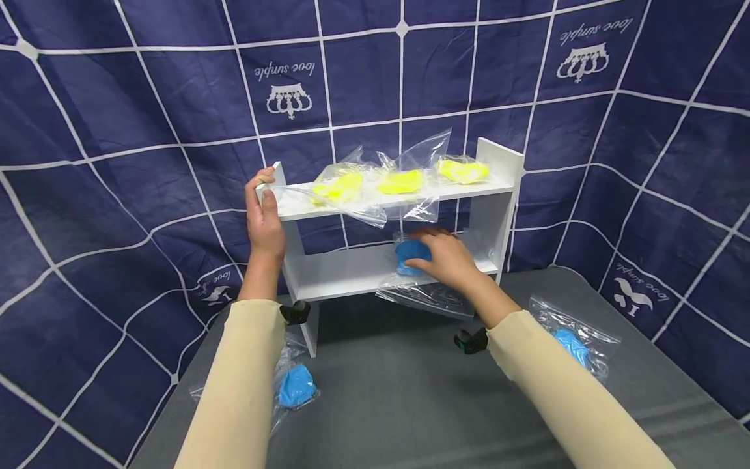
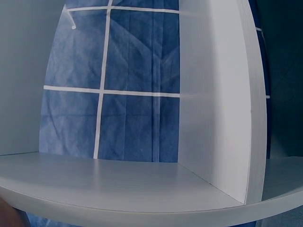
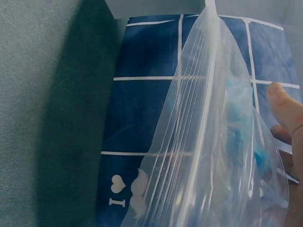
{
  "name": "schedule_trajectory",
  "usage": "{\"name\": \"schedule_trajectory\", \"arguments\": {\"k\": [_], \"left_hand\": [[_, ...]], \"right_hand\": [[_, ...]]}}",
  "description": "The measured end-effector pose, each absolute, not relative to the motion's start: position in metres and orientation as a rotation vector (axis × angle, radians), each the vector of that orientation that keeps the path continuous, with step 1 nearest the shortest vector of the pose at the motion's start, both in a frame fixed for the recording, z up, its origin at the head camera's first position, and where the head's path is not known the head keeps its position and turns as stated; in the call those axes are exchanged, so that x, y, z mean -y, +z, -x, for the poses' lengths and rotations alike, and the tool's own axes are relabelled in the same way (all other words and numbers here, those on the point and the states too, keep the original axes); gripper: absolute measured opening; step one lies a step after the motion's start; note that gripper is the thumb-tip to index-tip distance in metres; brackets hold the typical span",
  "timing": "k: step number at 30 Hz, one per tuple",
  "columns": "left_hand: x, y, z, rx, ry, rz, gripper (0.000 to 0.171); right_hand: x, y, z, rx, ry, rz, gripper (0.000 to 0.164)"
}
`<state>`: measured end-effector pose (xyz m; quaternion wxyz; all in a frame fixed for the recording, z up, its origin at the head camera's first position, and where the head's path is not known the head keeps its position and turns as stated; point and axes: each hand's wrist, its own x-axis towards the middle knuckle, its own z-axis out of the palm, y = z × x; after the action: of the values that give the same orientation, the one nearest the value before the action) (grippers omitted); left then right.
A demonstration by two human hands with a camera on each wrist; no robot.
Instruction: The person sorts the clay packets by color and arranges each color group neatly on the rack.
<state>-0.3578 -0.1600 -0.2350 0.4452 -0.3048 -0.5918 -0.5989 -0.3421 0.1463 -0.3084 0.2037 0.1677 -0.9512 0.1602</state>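
Observation:
A white two-tier shelf rack (image 1: 334, 270) stands on the grey surface. My left hand (image 1: 265, 221) grips the top of its left side panel, fingers over the edge and thumb in front. At the lower tier, my right hand (image 1: 448, 257) holds a clear zip bag (image 3: 194, 142) with a soft-looking blue lump (image 1: 410, 255) inside, thumb and fingers curved about the lump. The bag's loose end drapes over the tier's front edge. On the upper tier lie bagged yellow lumps (image 1: 401, 182) in a row. The left wrist view shows the rack's bare white boards (image 2: 213, 94).
Another bagged blue lump (image 1: 297, 385) lies on the grey surface (image 1: 387, 397) at the front left. One more blue lump in a bag (image 1: 571, 347) is at the right. A dark blue cloth (image 1: 193, 85) with white lines hangs behind and beside the rack.

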Motion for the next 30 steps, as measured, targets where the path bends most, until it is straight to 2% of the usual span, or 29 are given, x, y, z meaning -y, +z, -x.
{"name": "schedule_trajectory", "arguments": {"k": [9,15,30], "left_hand": [[0.163,-0.239,0.368,1.476,-1.491,0.743,0.023],[0.159,-0.233,0.352,1.486,-1.477,0.743,0.023],[0.159,-0.232,0.351,1.505,-1.478,0.710,0.024]], "right_hand": [[-0.170,-0.312,0.319,2.498,0.624,-0.565,0.045],[-0.189,-0.315,0.293,2.302,0.735,-0.614,0.039],[-0.251,-0.336,0.239,2.274,0.749,-0.466,0.045]]}}
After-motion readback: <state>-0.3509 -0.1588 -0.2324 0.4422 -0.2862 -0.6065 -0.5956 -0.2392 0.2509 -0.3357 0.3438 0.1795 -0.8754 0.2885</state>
